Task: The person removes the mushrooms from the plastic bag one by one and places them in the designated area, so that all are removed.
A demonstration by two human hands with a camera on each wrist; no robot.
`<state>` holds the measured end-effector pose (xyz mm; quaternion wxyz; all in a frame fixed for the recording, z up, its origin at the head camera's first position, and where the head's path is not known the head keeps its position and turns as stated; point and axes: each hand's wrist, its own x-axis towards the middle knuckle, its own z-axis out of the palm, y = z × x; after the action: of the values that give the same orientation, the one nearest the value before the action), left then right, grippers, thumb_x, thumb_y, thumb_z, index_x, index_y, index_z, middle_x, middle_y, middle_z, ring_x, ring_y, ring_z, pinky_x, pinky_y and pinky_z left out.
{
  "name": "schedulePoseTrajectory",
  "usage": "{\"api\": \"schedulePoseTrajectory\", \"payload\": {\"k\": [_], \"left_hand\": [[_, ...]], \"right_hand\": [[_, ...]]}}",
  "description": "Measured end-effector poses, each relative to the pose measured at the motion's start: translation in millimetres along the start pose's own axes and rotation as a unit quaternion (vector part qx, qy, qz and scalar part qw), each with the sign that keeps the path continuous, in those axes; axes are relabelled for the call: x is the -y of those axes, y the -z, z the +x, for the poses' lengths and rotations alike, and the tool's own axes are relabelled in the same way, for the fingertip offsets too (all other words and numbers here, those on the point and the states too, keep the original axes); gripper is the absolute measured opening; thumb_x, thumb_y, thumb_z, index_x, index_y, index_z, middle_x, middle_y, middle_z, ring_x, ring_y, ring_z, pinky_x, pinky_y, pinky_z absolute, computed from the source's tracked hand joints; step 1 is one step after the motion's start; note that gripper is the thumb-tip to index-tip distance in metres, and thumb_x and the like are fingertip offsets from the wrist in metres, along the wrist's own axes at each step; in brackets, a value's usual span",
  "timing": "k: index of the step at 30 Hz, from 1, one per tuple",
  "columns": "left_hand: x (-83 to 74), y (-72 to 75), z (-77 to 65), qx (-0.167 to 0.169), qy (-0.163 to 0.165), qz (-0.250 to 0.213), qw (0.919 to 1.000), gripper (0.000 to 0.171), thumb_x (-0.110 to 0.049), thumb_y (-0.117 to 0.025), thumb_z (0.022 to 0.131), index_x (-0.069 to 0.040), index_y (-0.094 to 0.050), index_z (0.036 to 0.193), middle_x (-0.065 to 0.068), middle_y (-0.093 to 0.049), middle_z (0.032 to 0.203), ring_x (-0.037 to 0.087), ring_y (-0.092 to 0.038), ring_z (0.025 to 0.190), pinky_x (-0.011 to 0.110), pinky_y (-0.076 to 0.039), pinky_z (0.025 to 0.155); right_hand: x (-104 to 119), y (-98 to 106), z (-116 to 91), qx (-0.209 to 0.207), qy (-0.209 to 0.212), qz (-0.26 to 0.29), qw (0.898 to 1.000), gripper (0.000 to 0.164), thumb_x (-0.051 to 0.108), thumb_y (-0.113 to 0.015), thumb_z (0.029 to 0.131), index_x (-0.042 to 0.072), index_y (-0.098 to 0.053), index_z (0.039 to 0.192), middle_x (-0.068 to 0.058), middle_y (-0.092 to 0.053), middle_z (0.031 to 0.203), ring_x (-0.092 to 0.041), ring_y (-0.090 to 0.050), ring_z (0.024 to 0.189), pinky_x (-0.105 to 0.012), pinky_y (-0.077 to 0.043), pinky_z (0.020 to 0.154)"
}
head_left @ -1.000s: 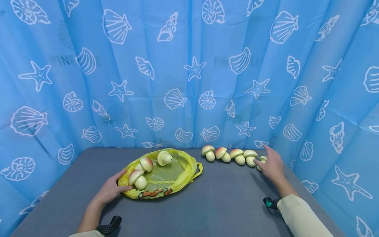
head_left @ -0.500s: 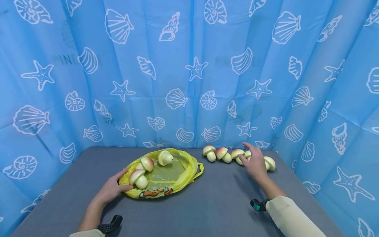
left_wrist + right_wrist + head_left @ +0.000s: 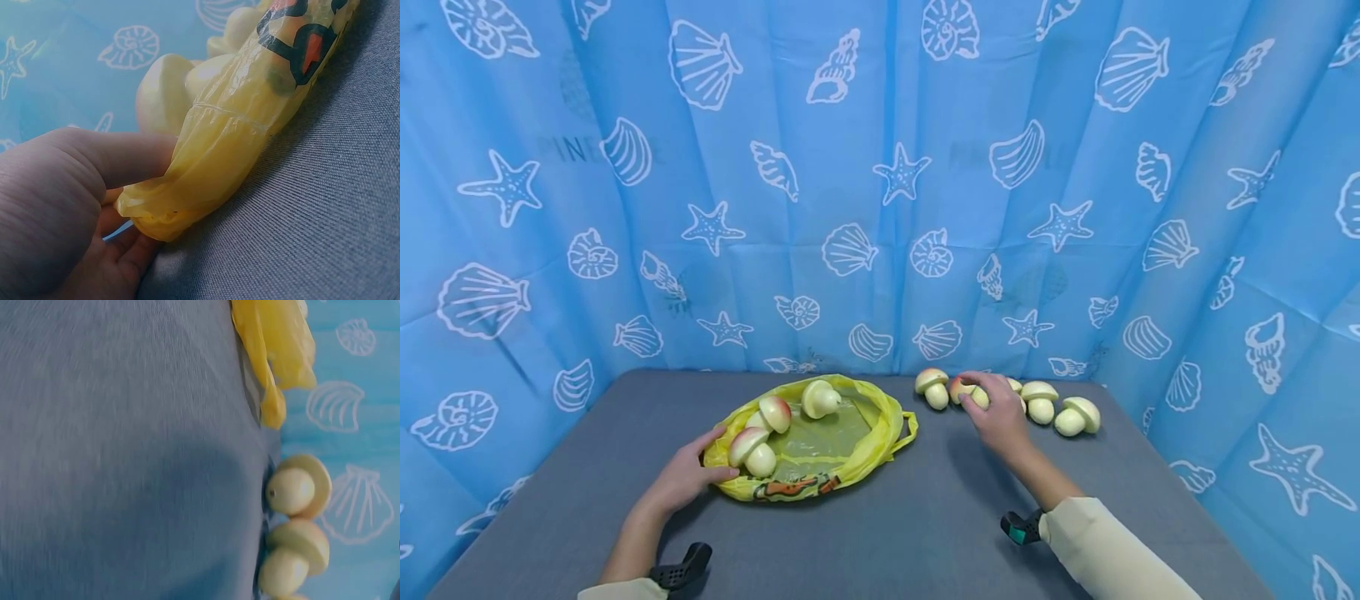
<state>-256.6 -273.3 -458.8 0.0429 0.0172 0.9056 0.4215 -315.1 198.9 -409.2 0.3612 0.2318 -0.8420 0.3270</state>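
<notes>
My left hand (image 3: 688, 475) pinches the left rim of a yellow plastic bag (image 3: 868, 467), thumb inside and fingers beneath. In the left wrist view the thumb presses the bag's folded edge (image 3: 194, 169). Inside the opened bag lie a toy mushroom (image 3: 752, 452) with a reddish cap, another red-capped mushroom (image 3: 775, 413) and a pale one (image 3: 820, 399). My right hand (image 3: 1000, 417) hovers at the row of mushrooms, thumb and fingers spread. Its fingertips overlap the second mushroom (image 3: 979, 398) in the head view. In the right wrist view that mushroom (image 3: 284, 572) shows with no fingers around it.
Along the back edge of the grey table (image 3: 880, 550) stand a first mushroom (image 3: 934, 390) at left, one partly hidden behind my right hand, another mushroom (image 3: 1040, 402) and a tilted one (image 3: 1077, 417) at right. A blue shell-print curtain (image 3: 880, 208) hangs behind. The bag's handle loop (image 3: 906, 433) points right.
My right hand has moved left along the row, from the rightmost mushroom to the second one. The rightmost mushroom is uncovered now. My left hand has stayed at the bag.
</notes>
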Motion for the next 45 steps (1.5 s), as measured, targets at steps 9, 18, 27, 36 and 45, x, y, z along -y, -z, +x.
{"api": "schedulePoseTrajectory", "payload": {"k": [9,18,27,36,45], "left_hand": [[-2.3,0.8,-2.2,0.001,-0.003,-0.002,1.0,0.092,-0.038,-0.075,0.084,0.005,-0.027,0.15,0.036,-0.024,0.15,0.054,-0.02,0.136,0.066,-0.023,0.106],[0.5,0.3,-0.2,0.003,0.0,0.002,1.0,0.093,-0.039,-0.075,0.083,0.004,-0.028,0.15,0.036,-0.024,0.15,0.054,-0.021,0.136,0.066,-0.024,0.105],[-2.4,0.6,-1.6,0.001,-0.001,0.0,1.0,0.092,-0.037,-0.075,0.084,0.005,-0.028,0.15,0.037,-0.024,0.149,0.054,-0.021,0.136,0.066,-0.024,0.105],[-1.5,1.4,-1.5,0.006,-0.003,-0.007,1.0,0.092,-0.037,-0.075,0.084,0.005,-0.027,0.15,0.037,-0.024,0.149,0.054,-0.021,0.136,0.065,-0.025,0.105],[-2.3,1.2,-1.8,0.008,0.001,-0.011,0.9999,0.092,-0.037,-0.075,0.084,0.005,-0.026,0.15,0.037,-0.023,0.15,0.054,-0.021,0.136,0.066,-0.024,0.105]], "right_hand": [[22,-29,2,0.004,0.052,0.028,0.998,0.024,-0.004,-0.076,0.078,-0.002,-0.07,0.101,-0.015,-0.069,0.096,-0.034,-0.061,0.089,-0.049,-0.049,0.078],[47,-57,8,0.054,0.038,0.045,0.997,0.021,0.001,-0.075,0.083,0.004,-0.071,0.103,-0.007,-0.07,0.096,-0.025,-0.064,0.092,-0.043,-0.051,0.08],[72,-79,16,0.124,0.015,0.062,0.99,0.027,0.007,-0.072,0.086,0.001,-0.067,0.113,-0.01,-0.068,0.109,-0.027,-0.064,0.094,-0.041,-0.053,0.08],[88,-104,28,0.296,-0.057,0.046,0.953,0.052,0.023,-0.068,0.093,0.016,-0.049,0.141,-0.006,-0.046,0.143,-0.028,-0.058,0.113,-0.043,-0.05,0.088],[93,-122,34,0.34,-0.071,0.094,0.933,0.06,0.023,-0.067,0.094,0.01,-0.041,0.147,-0.013,-0.035,0.151,-0.031,-0.052,0.121,-0.045,-0.047,0.094]]}}
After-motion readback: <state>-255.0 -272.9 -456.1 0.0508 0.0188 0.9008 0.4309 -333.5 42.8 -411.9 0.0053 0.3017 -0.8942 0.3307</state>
